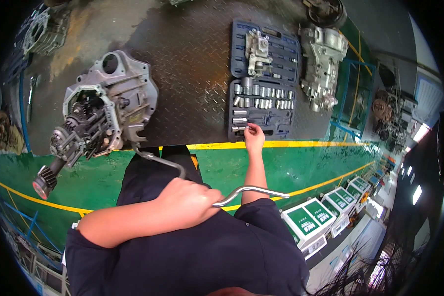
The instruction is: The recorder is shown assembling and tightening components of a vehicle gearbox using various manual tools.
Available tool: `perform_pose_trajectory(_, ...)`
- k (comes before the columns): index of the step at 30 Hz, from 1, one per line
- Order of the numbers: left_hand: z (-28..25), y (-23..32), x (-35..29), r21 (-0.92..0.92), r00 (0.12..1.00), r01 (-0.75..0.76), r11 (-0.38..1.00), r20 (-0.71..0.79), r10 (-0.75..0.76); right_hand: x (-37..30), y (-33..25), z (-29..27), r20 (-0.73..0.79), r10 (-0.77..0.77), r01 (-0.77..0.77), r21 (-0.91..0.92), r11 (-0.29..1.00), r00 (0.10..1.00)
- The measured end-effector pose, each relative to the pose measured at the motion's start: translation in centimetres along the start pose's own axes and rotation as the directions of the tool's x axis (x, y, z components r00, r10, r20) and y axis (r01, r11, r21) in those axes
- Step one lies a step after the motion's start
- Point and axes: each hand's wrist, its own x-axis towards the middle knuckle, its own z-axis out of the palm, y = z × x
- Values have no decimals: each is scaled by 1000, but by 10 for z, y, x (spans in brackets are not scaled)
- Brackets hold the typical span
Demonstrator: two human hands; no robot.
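My left hand (190, 201) is wrapped round a bent chrome speed brace (255, 189), held across my body. Its far end reaches up beside the lower edge of an opened gearbox housing (133, 93); whether it touches is hard to tell. Gears and shafts (74, 130) stick out of that housing toward me. My right hand (254, 135) is at the near left corner of a socket set case (262, 118), fingertips pinched at the end of a chrome socket (239, 128). Several more sockets (264, 92) stand in rows there.
The case lid (238, 49) lies open with a metal part (257, 49) on it. A second gearbox (323, 64) stands right of the case. Another housing (47, 32) sits far left, near a wrench (31, 96). White-and-green boxes (308, 219) line the floor at right.
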Motion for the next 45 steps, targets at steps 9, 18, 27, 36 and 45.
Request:
perform_pose_trajectory(9,28,-18,5,-29,983,175,984,69,-173,47,-8,2,-71,-135,135,-7,991,988)
perform_pose_trajectory(18,38,-16,-2,-81,965,252,964,95,-244,-24,-69,102,421,-446,565,-214,797,790)
perform_pose_trajectory(27,39,-25,-6,-93,961,271,958,83,-264,-40,-45,110,279,-484,544,-207,813,829)
perform_pose_trajectory(36,33,5,13,-95,994,98,991,-38,-102,-120,-149,-75,721,-305,-554,681,480,622)
perform_pose_trajectory(45,28,25,67,274,886,-103,956,-411,213,-110,-266,-105,165,-359,-181,983,-10,918)
